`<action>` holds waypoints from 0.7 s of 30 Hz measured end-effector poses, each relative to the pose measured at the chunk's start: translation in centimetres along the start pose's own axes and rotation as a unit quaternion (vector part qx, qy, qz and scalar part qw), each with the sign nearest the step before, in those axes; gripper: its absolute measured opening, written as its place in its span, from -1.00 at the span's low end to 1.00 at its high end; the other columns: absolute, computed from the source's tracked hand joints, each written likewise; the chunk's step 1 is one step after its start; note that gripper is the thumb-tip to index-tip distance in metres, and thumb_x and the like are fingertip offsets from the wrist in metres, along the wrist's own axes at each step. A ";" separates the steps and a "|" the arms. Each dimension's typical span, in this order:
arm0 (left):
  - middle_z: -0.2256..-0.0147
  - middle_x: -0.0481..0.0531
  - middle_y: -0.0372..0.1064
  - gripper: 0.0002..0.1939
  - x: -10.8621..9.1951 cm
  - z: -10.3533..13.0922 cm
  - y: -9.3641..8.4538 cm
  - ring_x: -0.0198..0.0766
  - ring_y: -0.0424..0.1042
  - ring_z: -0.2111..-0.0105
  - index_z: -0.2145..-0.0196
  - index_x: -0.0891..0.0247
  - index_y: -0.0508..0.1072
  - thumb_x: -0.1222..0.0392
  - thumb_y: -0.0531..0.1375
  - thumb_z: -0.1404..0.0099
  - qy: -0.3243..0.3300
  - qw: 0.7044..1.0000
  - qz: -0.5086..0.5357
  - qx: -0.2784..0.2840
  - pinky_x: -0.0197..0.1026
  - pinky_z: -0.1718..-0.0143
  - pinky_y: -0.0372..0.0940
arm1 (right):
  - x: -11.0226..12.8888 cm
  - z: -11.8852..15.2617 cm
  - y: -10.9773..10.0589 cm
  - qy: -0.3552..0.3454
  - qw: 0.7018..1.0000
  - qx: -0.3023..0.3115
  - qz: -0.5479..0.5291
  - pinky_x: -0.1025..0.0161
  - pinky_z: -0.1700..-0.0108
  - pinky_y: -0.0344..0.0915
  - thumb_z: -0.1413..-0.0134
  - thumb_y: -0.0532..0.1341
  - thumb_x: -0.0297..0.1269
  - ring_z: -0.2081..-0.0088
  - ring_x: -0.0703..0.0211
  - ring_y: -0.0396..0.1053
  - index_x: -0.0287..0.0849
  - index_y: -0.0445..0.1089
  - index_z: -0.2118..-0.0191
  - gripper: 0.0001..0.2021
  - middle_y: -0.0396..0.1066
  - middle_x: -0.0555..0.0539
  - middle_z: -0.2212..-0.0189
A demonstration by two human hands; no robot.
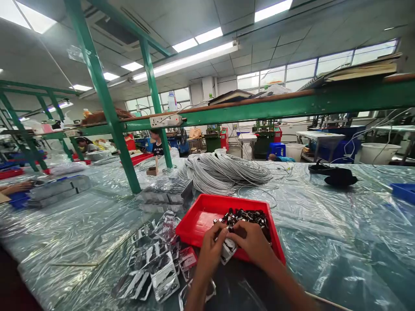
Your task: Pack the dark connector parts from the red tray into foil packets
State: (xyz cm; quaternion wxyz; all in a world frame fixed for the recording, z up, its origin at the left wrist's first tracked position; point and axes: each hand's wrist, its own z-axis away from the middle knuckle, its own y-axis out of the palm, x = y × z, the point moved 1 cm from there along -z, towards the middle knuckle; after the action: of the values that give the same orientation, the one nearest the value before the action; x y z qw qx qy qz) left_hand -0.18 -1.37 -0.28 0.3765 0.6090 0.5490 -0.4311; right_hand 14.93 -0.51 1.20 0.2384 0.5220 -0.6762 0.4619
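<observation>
Under your hands [233, 248] sits a bright red tray [201, 218] of black and silver parts [249, 216]. Left of them, your packets [152, 263] are clear and glinting silver. Beyond the tray you have pale grey cable [223, 172], green frame posts [106, 103] and see-through sheeting [340, 233].

Glossy red plastic tray [197, 220]; crinkled clear sheeting [340, 242].
</observation>
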 end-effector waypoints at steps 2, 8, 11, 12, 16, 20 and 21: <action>0.46 -0.09 0.27 -0.68 -0.1 0.1 -0.3 -0.30 0.24 0.44 0.36 0.25 0.41 -0.08 0.15 -0.30 -0.003 1.000 -0.021 0.019 -0.31 0.40 0.17 | -0.3 0.1 -0.1 0.026 0.999 0.019 -0.016 0.26 0.45 0.13 0.00 0.35 -0.12 0.53 0.18 0.29 -0.15 0.46 0.50 -0.77 0.41 0.02 0.59; 0.40 -0.04 0.35 -0.65 -0.2 0.2 -0.5 -0.24 0.30 0.39 0.32 0.24 0.46 -0.12 0.13 -0.30 0.007 0.994 -0.100 0.032 -0.27 0.34 0.21 | -2.4 0.0 -0.7 0.075 0.988 0.069 -0.116 0.25 0.44 0.25 -0.02 0.32 -0.07 0.50 0.13 0.39 -0.18 0.48 0.47 -0.74 0.45 -0.02 0.58; 0.47 -0.08 0.30 -0.63 -0.1 0.1 -0.9 -0.26 0.27 0.44 0.38 0.23 0.41 -0.15 0.11 -0.31 0.004 0.992 -0.121 -0.019 -0.27 0.39 0.18 | -3.5 -0.6 -1.8 0.081 0.988 0.060 -0.120 0.16 0.36 0.35 -0.08 0.25 -0.01 0.43 0.04 0.46 -0.17 0.49 0.39 -0.70 0.51 -0.09 0.47; 0.49 -0.09 0.28 -0.61 0.0 0.0 -1.1 -0.27 0.25 0.47 0.39 0.22 0.39 -0.17 0.10 -0.31 -0.001 0.991 -0.122 -0.055 -0.27 0.41 0.16 | -3.8 -0.8 -2.3 0.086 0.990 0.050 -0.103 0.12 0.30 0.37 -0.09 0.22 0.00 0.37 0.00 0.48 -0.17 0.50 0.35 -0.69 0.53 -0.12 0.41; 0.50 -0.11 0.27 -0.56 0.1 -0.2 -1.4 -0.27 0.25 0.49 0.35 0.20 0.38 -0.26 0.09 -0.28 -0.027 0.985 -0.088 -0.148 -0.27 0.41 0.17 | -3.6 -1.0 -3.5 0.069 0.995 -0.051 0.058 -0.01 -0.04 0.30 -0.02 0.27 -0.06 0.04 -0.13 0.42 -0.18 0.47 0.07 -0.61 0.48 -0.22 0.08; 0.46 -0.08 0.33 -0.56 0.2 -0.1 -0.7 -0.25 0.30 0.45 0.31 0.22 0.41 -0.26 0.14 -0.24 -0.050 0.993 -0.031 -0.097 -0.26 0.40 0.21 | -1.7 -0.5 -1.7 0.064 0.997 0.046 -0.005 0.12 0.11 0.38 -0.12 0.22 -0.05 0.18 0.01 0.46 -0.16 0.42 0.04 -0.63 0.50 -0.14 0.19; 0.45 -0.07 0.35 -0.55 0.2 -0.1 -0.6 -0.24 0.31 0.43 0.29 0.23 0.42 -0.25 0.15 -0.23 -0.058 0.995 -0.015 -0.085 -0.26 0.39 0.22 | -1.3 -0.4 -1.2 0.067 0.994 0.074 -0.047 0.17 0.18 0.39 -0.15 0.20 -0.05 0.26 0.06 0.47 -0.16 0.43 0.11 -0.68 0.50 -0.09 0.27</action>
State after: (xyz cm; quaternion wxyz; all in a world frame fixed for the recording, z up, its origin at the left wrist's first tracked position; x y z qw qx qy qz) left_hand -0.72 -1.11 -0.46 0.4521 0.5402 0.5698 -0.4232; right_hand 16.43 0.42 0.73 0.2648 0.5375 -0.5975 0.5329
